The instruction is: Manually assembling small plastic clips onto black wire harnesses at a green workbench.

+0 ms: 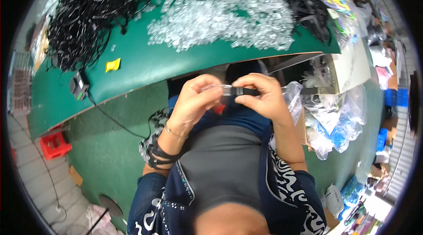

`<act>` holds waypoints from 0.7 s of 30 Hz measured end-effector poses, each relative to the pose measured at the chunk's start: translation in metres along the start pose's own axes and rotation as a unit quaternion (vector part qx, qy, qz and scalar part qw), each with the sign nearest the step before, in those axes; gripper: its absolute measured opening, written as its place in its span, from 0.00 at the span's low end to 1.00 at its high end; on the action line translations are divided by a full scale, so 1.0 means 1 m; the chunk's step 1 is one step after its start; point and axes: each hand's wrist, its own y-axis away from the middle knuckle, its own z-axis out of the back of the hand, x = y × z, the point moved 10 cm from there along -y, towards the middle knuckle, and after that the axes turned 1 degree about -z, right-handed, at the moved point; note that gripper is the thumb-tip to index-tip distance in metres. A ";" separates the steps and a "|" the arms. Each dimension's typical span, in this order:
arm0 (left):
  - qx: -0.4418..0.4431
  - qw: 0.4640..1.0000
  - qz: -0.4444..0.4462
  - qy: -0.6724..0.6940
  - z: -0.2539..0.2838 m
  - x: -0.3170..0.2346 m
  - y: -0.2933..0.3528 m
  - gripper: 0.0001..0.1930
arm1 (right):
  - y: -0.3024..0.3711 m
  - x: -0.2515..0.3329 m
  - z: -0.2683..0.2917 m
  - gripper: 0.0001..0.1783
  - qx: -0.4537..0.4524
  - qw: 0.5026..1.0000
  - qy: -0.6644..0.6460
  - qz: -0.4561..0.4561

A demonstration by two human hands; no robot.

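Observation:
In front of my lap, beyond the table's near edge, my left hand (pixel 196 98) pinches a small clear plastic piece (pixel 226 90) between thumb and fingers. My right hand (pixel 266 96) is closed on a black strap (pixel 247 92), whose end meets the clear piece between the two hands. How they are joined is too small to make out. Something small and red (pixel 219 109) shows just under my left fingers. A bunch of black straps with greyish pieces (pixel 154 147) hangs around my left forearm.
On the green table (pixel 145 70) lie a heap of black straps (pixel 83 19), a wide pile of clear plastic pieces (pixel 220 19), more black strapping (pixel 304 6), a yellow packet (pixel 113 65) and a black corded device (pixel 79 86). Plastic bags (pixel 330 125) crowd the right; a red stool (pixel 55 145) stands left.

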 end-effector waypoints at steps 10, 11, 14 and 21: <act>-0.067 0.945 -0.207 0.244 0.030 -0.055 0.007 0.05 | 0.022 -0.029 0.015 0.12 -0.037 0.954 0.289 0.066; -0.002 0.947 -0.183 0.262 0.022 -0.050 0.002 0.05 | 0.022 -0.028 0.019 0.13 -0.045 0.965 0.256 0.029; 0.021 0.980 -0.059 0.191 0.005 -0.007 -0.017 0.06 | 0.012 0.020 0.003 0.13 -0.021 0.958 0.268 0.097; 0.046 0.979 0.196 -0.015 -0.038 0.066 -0.029 0.11 | 0.043 0.067 -0.091 0.15 0.197 0.878 0.235 0.368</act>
